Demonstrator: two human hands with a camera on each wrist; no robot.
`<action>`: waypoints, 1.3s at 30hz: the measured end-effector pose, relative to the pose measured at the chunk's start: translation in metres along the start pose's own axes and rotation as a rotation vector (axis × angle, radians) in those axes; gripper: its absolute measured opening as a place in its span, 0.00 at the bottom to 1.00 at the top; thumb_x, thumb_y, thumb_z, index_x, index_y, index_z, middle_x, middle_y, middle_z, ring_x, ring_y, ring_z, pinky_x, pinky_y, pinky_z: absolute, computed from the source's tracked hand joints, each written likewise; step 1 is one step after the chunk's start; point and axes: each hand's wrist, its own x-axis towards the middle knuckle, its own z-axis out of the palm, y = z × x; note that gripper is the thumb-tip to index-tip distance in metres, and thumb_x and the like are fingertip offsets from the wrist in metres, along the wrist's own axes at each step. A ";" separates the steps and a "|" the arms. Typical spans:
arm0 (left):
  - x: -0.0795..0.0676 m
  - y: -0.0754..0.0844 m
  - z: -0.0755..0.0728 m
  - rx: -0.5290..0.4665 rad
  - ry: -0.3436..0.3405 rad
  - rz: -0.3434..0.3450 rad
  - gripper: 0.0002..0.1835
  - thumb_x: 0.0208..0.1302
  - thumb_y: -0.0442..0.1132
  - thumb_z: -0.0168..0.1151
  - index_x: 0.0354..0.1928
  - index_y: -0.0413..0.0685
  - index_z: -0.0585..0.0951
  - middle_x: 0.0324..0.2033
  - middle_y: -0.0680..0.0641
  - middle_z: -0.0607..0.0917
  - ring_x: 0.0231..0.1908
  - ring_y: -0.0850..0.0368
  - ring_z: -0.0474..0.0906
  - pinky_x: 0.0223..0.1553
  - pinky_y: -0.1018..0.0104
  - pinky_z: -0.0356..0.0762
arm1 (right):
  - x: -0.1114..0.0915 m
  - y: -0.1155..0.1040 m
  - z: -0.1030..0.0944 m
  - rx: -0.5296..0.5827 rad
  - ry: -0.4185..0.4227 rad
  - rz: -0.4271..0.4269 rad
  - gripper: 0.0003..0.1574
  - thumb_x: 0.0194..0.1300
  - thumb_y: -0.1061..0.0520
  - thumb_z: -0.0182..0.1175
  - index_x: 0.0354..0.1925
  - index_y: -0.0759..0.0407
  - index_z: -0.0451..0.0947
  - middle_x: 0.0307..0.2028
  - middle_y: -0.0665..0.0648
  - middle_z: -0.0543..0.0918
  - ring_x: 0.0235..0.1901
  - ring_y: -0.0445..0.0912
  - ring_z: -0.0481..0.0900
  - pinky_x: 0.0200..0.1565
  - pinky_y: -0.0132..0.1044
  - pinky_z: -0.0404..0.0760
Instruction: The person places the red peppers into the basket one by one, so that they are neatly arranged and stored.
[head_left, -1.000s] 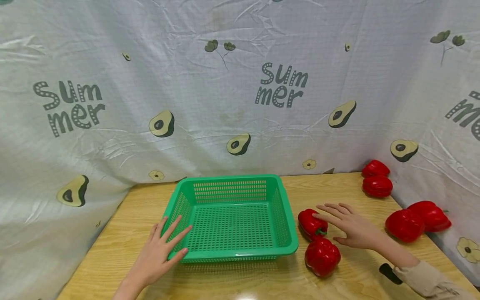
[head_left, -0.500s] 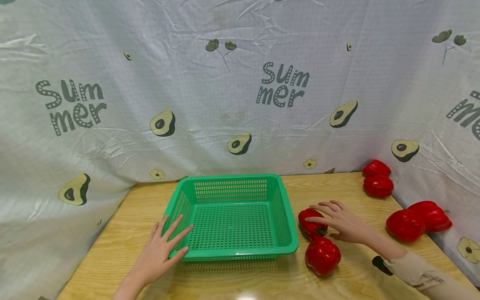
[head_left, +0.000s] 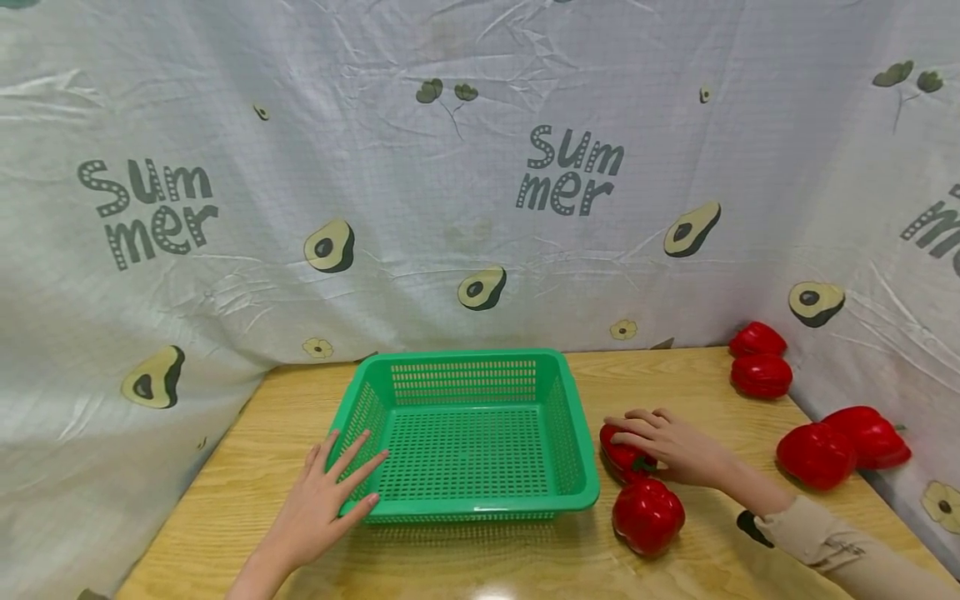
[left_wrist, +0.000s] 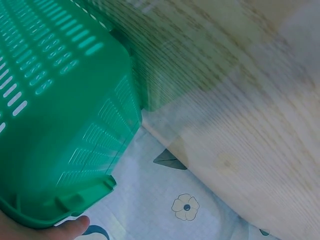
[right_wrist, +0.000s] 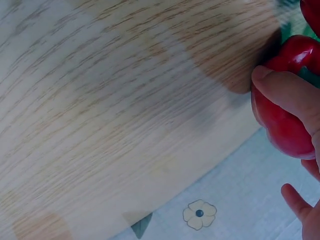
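A green plastic basket (head_left: 465, 505) with slotted walls stands mid-table. My left hand (head_left: 315, 504) lies over its near-left rim, fingers spread fairly straight; in the left wrist view a fingertip (left_wrist: 75, 227) shows at the basket's rim. To the right of the basket, my right hand (head_left: 678, 450) grips a red bell pepper (head_left: 621, 460) lying on its side. In the right wrist view, the thumb (right_wrist: 280, 87) presses on that pepper and another finger shows at its far side. A second red bell pepper (head_left: 648, 517) sits just nearer, touching or almost touching the first.
Two red bell peppers (head_left: 761, 376) lie at the table's back right corner. Two more peppers (head_left: 816, 456) lie together near the right edge. A printed cloth (head_left: 420, 192) hangs behind and along the sides of the wooden table (head_left: 450, 562).
My right hand has moved left and down onto the farther pepper, its fingers closing round it. The left hand stays at the basket rim. The view has shifted slightly.
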 end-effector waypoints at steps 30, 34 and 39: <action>0.001 0.000 0.002 0.008 0.019 -0.009 0.27 0.54 0.50 0.59 0.59 0.60 0.71 0.62 0.45 0.67 0.62 0.31 0.53 0.56 0.38 0.53 | -0.007 0.010 0.002 0.034 0.037 0.057 0.55 0.29 0.43 0.74 0.59 0.50 0.66 0.54 0.55 0.72 0.48 0.47 0.68 0.40 0.41 0.71; 0.001 0.000 0.002 0.001 0.017 -0.012 0.28 0.54 0.49 0.60 0.60 0.62 0.70 0.62 0.45 0.66 0.62 0.31 0.52 0.57 0.38 0.52 | -0.006 0.011 -0.002 0.030 0.026 0.091 0.56 0.28 0.44 0.75 0.59 0.52 0.65 0.54 0.58 0.71 0.47 0.48 0.67 0.40 0.42 0.75; 0.001 0.000 0.002 0.018 0.028 -0.002 0.29 0.53 0.49 0.60 0.60 0.64 0.68 0.62 0.46 0.67 0.62 0.31 0.52 0.55 0.38 0.53 | -0.001 0.012 -0.010 0.057 0.043 0.150 0.57 0.26 0.48 0.77 0.58 0.56 0.64 0.56 0.59 0.67 0.46 0.48 0.67 0.39 0.43 0.79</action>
